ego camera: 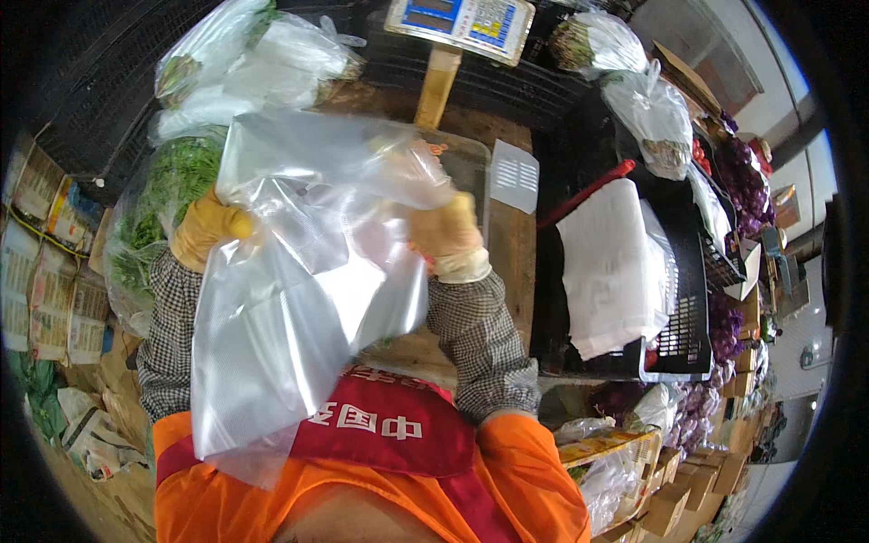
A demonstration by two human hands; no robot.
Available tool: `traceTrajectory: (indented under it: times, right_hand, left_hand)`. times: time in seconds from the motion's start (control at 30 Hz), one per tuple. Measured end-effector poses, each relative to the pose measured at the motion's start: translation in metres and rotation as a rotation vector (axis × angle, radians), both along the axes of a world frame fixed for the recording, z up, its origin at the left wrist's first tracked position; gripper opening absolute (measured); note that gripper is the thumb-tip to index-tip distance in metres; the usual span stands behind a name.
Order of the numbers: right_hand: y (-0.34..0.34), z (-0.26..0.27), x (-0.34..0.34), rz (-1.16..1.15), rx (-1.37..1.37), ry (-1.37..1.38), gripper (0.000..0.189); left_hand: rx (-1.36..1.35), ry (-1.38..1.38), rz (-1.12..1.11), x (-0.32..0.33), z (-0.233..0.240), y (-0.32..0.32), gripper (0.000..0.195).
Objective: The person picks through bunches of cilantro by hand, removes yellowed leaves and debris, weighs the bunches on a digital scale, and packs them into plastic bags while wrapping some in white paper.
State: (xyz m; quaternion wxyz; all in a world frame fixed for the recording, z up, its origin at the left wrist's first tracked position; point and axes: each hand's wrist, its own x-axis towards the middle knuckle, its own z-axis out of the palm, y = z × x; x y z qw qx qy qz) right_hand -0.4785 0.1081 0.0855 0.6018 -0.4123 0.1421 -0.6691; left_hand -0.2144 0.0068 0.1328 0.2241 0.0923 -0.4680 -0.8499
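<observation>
A large clear plastic bag point(292, 292) hangs between my gloved hands, over the bench and down across the red apron. My left hand point(214, 227), in a yellow glove, grips the bag's left side with thumb and fingers. On the other side my right hand point(445, 227), also gloved and blurred, is at the bag's upper right part; its fingers are partly behind plastic, so its hold is unclear. Beneath the bag lies the pan of a weighing scale point(478, 156), mostly covered. Its display panel point(461, 24) stands on a post beyond. Leafy greens in a clear bag point(170, 190) lie beside my left hand.
Bagged vegetables point(285, 61) lie at the upper left against black crates. A white slotted card point(514, 176) lies right of the scale. Folded white sheets point(604, 271) hang over a black plastic crate point(686, 326). Further right are more bagged vegetables point(652, 122) and cardboard boxes point(669, 509).
</observation>
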Motion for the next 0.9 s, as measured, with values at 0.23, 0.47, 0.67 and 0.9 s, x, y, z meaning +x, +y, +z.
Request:
traceTrajectory:
  times: [0.23,0.47,0.67,0.9]
  right_hand:
    - [-0.011,0.007,0.020,0.026,0.013,0.158,0.092]
    - [-0.007,0.020,0.024,0.050,0.178,0.542,0.027]
    - [-0.004,0.001,0.021,-0.188,0.392,0.447,0.010]
    - [-0.004,0.012,0.034,-0.353,0.279,0.334,0.021]
  left_hand:
    - [-0.238,-0.178,0.183,0.039,0.000,-0.007,0.052]
    - [-0.135,-0.335,0.109,0.056,0.019,-0.008,0.036]
    - [-0.097,-0.346,0.169,0.036,0.017,-0.004,0.027]
    - [-0.764,-0.613,0.477,0.056,0.012,-0.055,0.012]
